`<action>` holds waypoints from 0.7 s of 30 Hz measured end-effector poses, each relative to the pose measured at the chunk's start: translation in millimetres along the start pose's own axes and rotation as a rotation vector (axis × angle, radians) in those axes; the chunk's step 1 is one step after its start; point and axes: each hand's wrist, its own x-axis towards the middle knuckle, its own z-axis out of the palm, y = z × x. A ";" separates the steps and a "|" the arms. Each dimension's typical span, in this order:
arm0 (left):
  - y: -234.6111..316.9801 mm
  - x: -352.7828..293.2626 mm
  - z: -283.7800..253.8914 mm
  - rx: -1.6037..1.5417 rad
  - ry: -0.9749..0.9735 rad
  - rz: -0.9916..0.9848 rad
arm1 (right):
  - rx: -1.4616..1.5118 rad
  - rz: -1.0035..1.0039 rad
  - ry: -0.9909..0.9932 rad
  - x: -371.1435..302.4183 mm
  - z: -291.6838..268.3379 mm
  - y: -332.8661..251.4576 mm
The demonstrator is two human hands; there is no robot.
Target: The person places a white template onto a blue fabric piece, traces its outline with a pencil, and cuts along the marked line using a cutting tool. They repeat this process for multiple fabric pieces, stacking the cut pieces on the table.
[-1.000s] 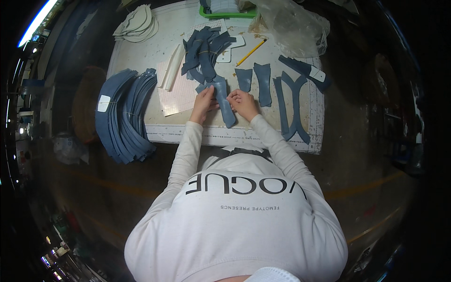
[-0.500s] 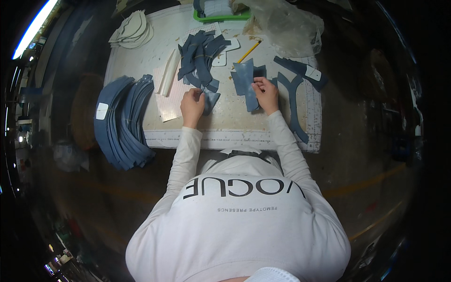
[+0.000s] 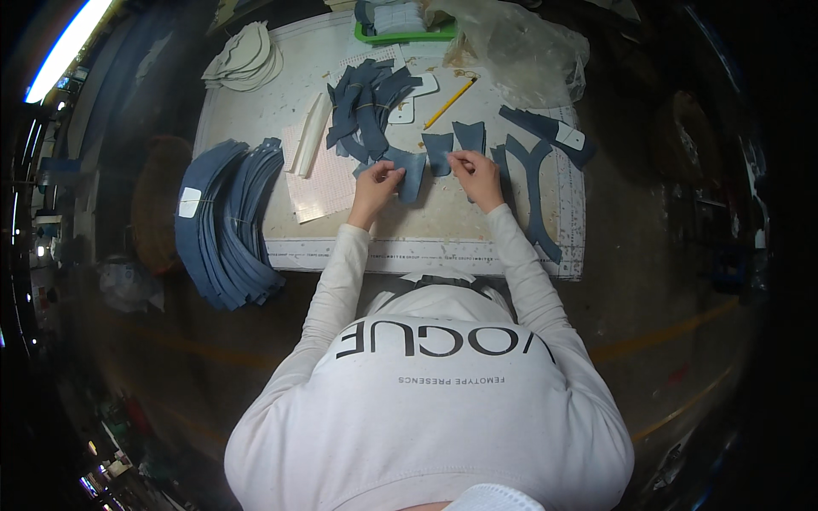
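Observation:
My left hand (image 3: 375, 189) is closed in a pinch at the left edge of a curved blue leather-like piece (image 3: 412, 179). My right hand (image 3: 480, 180) is also pinched, its fingertips at the lower right edge of a smaller blue piece (image 3: 438, 152); whether it grips that piece is hidden. Just beyond my right hand lies another blue piece (image 3: 470, 136), partly covered by the fingers. Beyond my left hand sits a tied bundle of blue strips (image 3: 368, 106). A forked blue piece (image 3: 532, 183) lies to the right of my right hand.
Stacked long blue strips (image 3: 226, 226) overhang the table's left edge. White cut pieces (image 3: 245, 58), a green tray (image 3: 405, 37) and a clear plastic bag (image 3: 532, 55) lie at the back. A yellow pencil (image 3: 449, 103), a white roll (image 3: 310, 134) and a tagged blue bundle (image 3: 545, 134) are nearer.
My left hand has moved right and a curved blue piece now shows at its fingertips. The blue piece raised in my right hand is gone from there; that hand has shifted slightly left.

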 end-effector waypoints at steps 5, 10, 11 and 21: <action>7.1 32.3 35.8 -0.146 -0.119 0.027 | 0.131 0.178 -0.111 13.3 20.8 -5.3; 1.6 51.4 60.5 0.394 0.155 0.262 | -0.282 -0.034 0.058 25.9 26.5 3.8; 0.6 51.4 63.7 0.445 0.172 0.272 | -0.301 -0.050 0.070 26.1 27.6 5.1; 33.0 93.4 32.2 0.642 0.441 0.576 | -0.332 -0.189 0.090 11.8 16.8 -20.2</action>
